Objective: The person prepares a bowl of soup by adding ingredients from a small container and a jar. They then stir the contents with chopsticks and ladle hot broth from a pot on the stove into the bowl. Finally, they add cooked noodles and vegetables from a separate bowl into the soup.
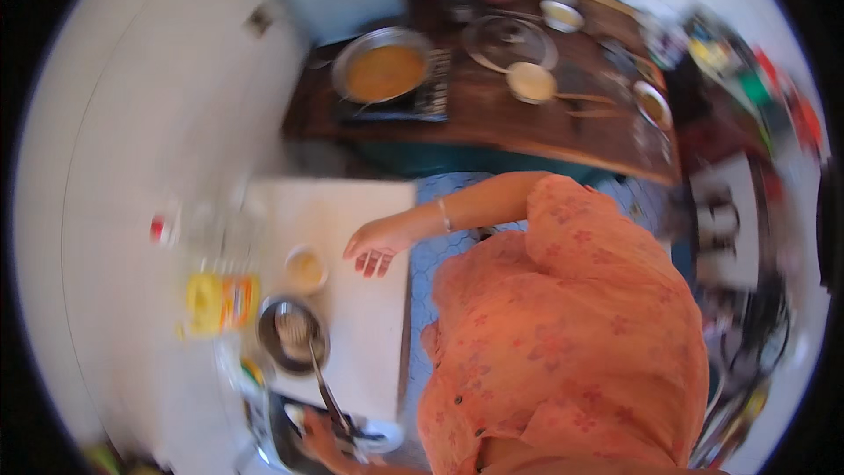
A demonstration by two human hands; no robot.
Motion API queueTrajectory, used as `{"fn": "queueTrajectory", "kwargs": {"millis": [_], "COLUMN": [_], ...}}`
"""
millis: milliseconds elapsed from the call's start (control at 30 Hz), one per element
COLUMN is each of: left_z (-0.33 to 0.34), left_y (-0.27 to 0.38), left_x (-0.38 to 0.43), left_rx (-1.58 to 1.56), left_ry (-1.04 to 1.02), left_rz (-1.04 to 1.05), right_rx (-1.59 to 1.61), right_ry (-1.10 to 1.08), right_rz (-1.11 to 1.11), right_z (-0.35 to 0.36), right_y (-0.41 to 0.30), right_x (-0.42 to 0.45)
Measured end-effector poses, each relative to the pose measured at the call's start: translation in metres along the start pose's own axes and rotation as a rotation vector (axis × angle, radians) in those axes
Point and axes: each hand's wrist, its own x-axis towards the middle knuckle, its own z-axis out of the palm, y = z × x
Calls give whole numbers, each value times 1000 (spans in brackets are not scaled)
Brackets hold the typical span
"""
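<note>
My right hand (379,247), with a bangle at the wrist, hovers over the white countertop (362,323). Its fingers hang loosely apart and hold nothing. Nearest to it stands a small bowl (306,269) of pale yellow stuff. Beside that is a steel pot (267,336) with a ladle-like utensil (323,382) leaning in it, its dark handle towards me. My left hand (320,439) is low in the view at the metal sink (270,432). A small white thing shows by its fingers, but blur hides whether it is gripped.
A clear plastic oil bottle (221,227) and a yellow-labelled container (221,302) stand along the wall. On a brown wooden counter, a wide pan (339,72) of orange-yellow liquid sits on a cooktop (435,102). Near it are a glass lid (511,43) and a pale bowl (531,82).
</note>
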Motion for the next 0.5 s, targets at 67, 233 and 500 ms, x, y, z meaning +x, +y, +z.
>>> {"fn": "queueTrajectory", "kwargs": {"millis": [67, 233, 500], "left_z": [13, 44, 102], "left_y": [34, 143, 297], "left_x": [-10, -54, -137], "left_rx": [187, 289, 86], "left_ry": [127, 399, 599], "left_rz": [98, 624, 1271], "right_rx": [61, 298, 707], "right_ry": [108, 451, 697], "right_rz": [-152, -450, -635], "right_z": [-32, -105, -233], "right_y": [-11, 0, 60], "right_x": [-45, -170, -326]}}
